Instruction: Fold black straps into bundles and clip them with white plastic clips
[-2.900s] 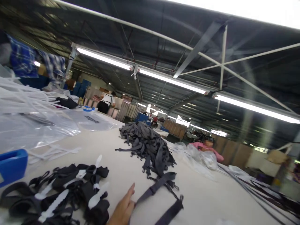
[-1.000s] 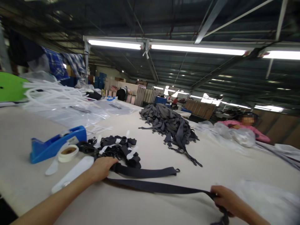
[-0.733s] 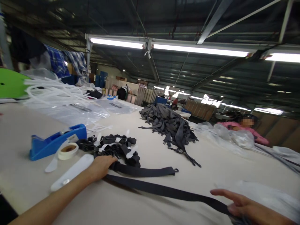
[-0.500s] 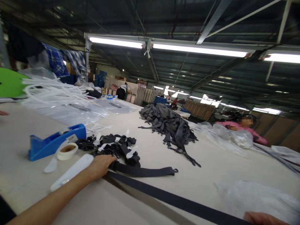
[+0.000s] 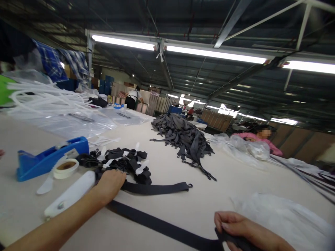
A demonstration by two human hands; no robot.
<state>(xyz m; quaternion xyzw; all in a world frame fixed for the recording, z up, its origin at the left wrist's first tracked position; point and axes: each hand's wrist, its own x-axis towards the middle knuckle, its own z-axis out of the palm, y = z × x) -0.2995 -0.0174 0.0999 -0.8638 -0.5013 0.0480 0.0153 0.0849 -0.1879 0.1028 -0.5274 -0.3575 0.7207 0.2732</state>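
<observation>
A black strap (image 5: 162,223) runs across the near part of the table between my two hands. My left hand (image 5: 111,184) is closed over its far end, beside a long white flat piece (image 5: 72,195); what lies under the palm is hidden. At the lower right, my right hand (image 5: 243,228) pinches the other end of the strap, and some of it hangs below the fingers. A shorter black strap with a hook end (image 5: 159,188) lies just past my left fingers. Touching that area is a heap of bundled black straps with white bands (image 5: 128,162).
A blue tape dispenser (image 5: 52,157) and a tape roll (image 5: 66,168) are at left. A large pile of dark straps (image 5: 180,134) lies mid-table. Clear plastic bags (image 5: 282,216) are at right, white strips (image 5: 52,97) at far left. A person in pink (image 5: 261,137) is across the table.
My right hand has come leftward and up, further into view, with the strap end. The strap between my hands now sags lower. My left hand stays nearly in place as the view shifts slightly.
</observation>
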